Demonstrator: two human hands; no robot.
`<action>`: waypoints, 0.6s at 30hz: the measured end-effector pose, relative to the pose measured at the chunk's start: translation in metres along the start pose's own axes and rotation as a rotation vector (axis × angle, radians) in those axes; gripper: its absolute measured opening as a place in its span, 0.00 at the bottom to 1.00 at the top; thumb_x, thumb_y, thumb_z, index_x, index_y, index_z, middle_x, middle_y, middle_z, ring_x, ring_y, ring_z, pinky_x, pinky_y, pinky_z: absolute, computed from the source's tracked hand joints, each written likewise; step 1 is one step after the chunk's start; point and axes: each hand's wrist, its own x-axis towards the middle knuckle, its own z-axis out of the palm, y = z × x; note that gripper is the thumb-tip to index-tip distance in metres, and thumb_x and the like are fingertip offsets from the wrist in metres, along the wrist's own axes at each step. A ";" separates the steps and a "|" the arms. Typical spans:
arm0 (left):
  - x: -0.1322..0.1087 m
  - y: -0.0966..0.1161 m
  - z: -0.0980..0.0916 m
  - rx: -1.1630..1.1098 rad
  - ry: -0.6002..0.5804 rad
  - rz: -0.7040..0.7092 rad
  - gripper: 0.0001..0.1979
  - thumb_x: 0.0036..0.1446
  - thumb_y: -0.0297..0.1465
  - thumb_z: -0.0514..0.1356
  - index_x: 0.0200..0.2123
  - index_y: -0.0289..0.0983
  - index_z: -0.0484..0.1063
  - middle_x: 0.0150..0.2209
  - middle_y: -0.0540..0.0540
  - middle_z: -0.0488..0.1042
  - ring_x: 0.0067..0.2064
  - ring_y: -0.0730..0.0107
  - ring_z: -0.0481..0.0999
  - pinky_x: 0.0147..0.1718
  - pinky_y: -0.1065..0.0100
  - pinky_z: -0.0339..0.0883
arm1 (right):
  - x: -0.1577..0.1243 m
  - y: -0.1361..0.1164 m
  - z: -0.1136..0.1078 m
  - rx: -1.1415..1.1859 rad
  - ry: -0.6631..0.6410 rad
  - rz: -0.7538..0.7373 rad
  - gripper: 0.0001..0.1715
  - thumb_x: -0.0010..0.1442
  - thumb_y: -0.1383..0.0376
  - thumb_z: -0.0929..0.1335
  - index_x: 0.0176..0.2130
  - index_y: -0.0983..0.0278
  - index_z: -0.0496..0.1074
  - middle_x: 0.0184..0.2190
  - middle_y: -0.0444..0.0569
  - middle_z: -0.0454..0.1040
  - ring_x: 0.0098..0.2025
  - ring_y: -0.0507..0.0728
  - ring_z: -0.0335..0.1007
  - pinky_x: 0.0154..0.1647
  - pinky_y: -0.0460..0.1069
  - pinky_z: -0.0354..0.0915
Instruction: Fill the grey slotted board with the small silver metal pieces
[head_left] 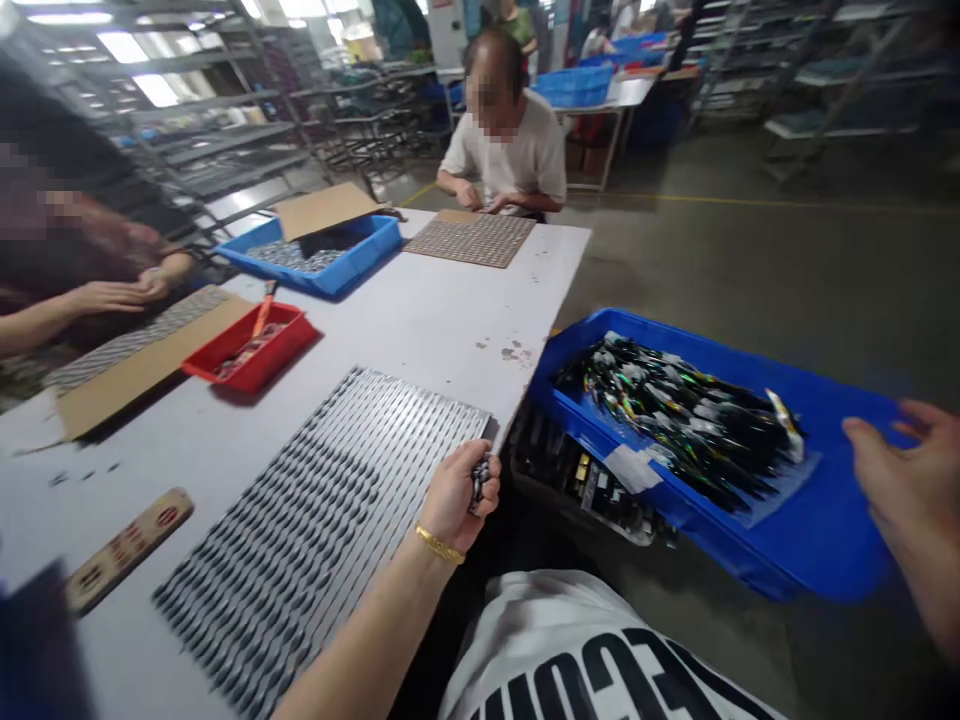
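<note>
My left hand (pixel 459 495), with a gold bracelet at the wrist, is closed round a small bunch of dark shiny parts (pixel 481 482) at the right edge of a grey slotted tray (pixel 315 530) on the white table (pixel 450 320). My right hand (pixel 911 500) reaches in from the right edge, fingers apart, at the rim of a blue bin (pixel 795 540) holding a heap of dark, glossy packaged parts (pixel 682 410). That hand holds nothing.
Under the blue bin a dark crate (pixel 577 480) holds more parts. On the table are a red tray (pixel 251 345), a second blue bin (pixel 322 255), cardboard sheets and a wooden ruler (pixel 124 548). One person sits at the far end, another at the left.
</note>
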 end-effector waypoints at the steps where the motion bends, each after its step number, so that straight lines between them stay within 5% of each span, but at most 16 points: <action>1: -0.006 -0.003 -0.003 -0.008 0.010 0.008 0.10 0.49 0.32 0.64 0.34 0.35 0.68 0.23 0.53 0.65 0.17 0.84 0.58 0.11 0.81 0.41 | -0.011 -0.030 0.010 0.090 -0.092 -0.059 0.28 0.56 0.59 0.69 0.55 0.63 0.67 0.47 0.64 0.71 0.47 0.63 0.70 0.47 0.58 0.65; 5: -0.023 -0.020 -0.024 -0.078 0.085 0.057 0.16 0.47 0.36 0.67 0.37 0.34 0.72 0.24 0.53 0.63 0.17 0.86 0.57 0.12 0.82 0.42 | -0.091 -0.158 0.051 0.467 -0.843 -0.579 0.12 0.59 0.60 0.67 0.43 0.59 0.73 0.40 0.49 0.75 0.42 0.57 0.72 0.47 0.52 0.67; 9: -0.040 -0.038 -0.049 -0.198 0.194 0.110 0.17 0.48 0.41 0.66 0.36 0.35 0.71 0.25 0.53 0.64 0.18 0.86 0.59 0.11 0.81 0.42 | -0.176 -0.244 0.074 0.727 -1.365 -0.984 0.15 0.63 0.65 0.63 0.50 0.58 0.70 0.43 0.49 0.72 0.41 0.55 0.70 0.39 0.48 0.70; 13: -0.055 -0.042 -0.069 -0.294 0.350 0.188 0.17 0.48 0.44 0.65 0.30 0.35 0.68 0.25 0.52 0.64 0.18 0.84 0.60 0.11 0.80 0.42 | -0.219 -0.284 0.098 0.782 -1.425 -1.278 0.14 0.64 0.68 0.63 0.48 0.58 0.71 0.37 0.50 0.70 0.39 0.55 0.68 0.39 0.50 0.68; 18: -0.068 -0.030 -0.086 -0.373 0.485 0.225 0.16 0.50 0.43 0.63 0.32 0.36 0.69 0.26 0.51 0.65 0.19 0.82 0.62 0.11 0.79 0.41 | -0.245 -0.318 0.125 0.744 -1.450 -1.459 0.12 0.64 0.69 0.62 0.46 0.60 0.71 0.36 0.50 0.71 0.39 0.56 0.68 0.39 0.51 0.67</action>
